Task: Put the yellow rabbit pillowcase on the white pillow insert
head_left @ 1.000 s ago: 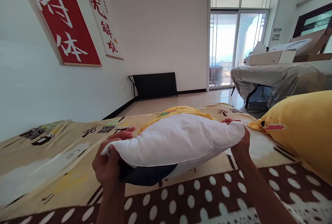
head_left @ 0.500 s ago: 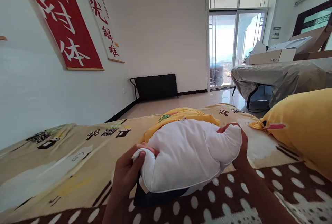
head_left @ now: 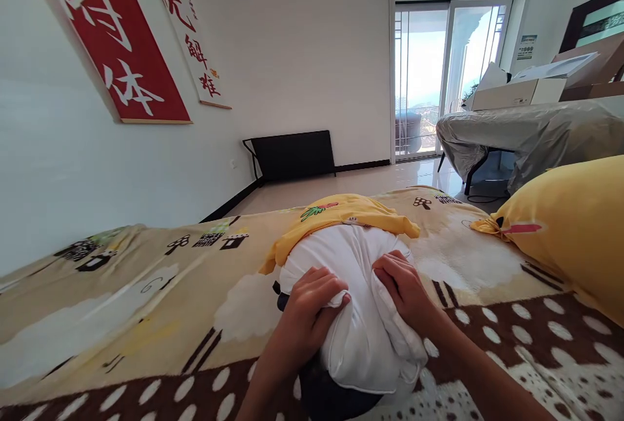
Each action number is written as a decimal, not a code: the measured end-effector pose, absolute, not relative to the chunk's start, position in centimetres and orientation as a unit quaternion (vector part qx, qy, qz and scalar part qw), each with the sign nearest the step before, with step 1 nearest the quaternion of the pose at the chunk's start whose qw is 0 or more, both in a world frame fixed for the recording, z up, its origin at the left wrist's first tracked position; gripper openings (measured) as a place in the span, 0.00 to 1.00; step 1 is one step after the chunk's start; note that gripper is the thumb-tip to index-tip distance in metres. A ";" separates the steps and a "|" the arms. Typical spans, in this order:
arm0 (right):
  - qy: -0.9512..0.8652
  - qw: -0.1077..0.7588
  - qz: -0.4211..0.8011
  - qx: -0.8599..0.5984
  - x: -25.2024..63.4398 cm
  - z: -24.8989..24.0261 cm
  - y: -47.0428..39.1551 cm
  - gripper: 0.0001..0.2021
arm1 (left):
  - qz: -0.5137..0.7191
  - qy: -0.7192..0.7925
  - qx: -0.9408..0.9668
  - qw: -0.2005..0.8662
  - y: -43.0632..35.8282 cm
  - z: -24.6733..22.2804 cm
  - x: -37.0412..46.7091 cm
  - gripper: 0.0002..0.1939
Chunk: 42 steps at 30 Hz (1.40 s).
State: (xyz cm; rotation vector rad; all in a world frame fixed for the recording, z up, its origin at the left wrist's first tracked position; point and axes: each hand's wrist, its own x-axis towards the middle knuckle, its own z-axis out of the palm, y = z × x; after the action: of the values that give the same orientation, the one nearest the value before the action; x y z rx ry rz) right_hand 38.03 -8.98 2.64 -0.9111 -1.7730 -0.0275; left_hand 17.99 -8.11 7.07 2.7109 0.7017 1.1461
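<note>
A white pillow [head_left: 358,317] lies bunched in front of me, its near end folded inward between my hands. My left hand [head_left: 314,304] is closed on its left edge, a bit of white fabric poking out by the thumb. On the other side my right hand [head_left: 402,284] grips the right edge, fingers curled into the cloth. A yellow cover [head_left: 341,208] with a green and pink print wraps the pillow's far end. Something dark, partly hidden, shows beneath the pillow's near end.
The bed has a beige patterned blanket [head_left: 205,284] with a brown, white-spotted border. A full yellow pillow [head_left: 575,226] lies at the right. Beyond are a plastic-covered table [head_left: 526,128] with boxes and a black folded panel [head_left: 292,154] against the wall.
Both hands have moved inward from the pillow's outer corners, squeezing its near end into a narrower fold. The view has tilted slightly downward.
</note>
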 end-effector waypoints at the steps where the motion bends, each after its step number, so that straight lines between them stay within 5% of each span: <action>1: -0.753 0.539 -0.028 -0.378 37.7 2.6 -9.1 0.10 | 0.368 0.225 0.900 0.061 -8.2 6.9 18.2 0.11; 8: -0.730 0.588 -0.014 -0.348 36.7 2.2 -9.6 0.09 | 0.278 0.235 0.926 0.100 -8.4 6.1 19.3 0.19; 19: -0.671 0.636 0.082 -0.372 38.3 2.4 -9.5 0.10 | 0.263 0.308 0.912 0.068 -9.4 5.9 20.2 0.11; 29: -0.514 0.780 0.091 -0.346 42.6 4.0 -9.3 0.05 | 0.442 0.272 0.830 0.205 -8.0 9.2 10.7 0.12; 35: -0.372 0.876 0.132 -0.276 44.9 4.8 -8.8 0.03 | 0.600 0.094 0.747 0.270 -5.6 8.2 9.6 0.07; 42: -0.196 0.920 0.213 -0.263 46.5 4.8 -8.1 0.10 | 0.524 0.097 0.796 0.287 -5.6 8.3 8.0 0.05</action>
State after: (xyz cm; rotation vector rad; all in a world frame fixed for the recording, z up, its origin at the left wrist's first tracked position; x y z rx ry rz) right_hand 46.51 -8.12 4.83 -0.5410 -0.4018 0.4373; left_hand 7.97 -5.58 8.34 2.1273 0.2594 1.3988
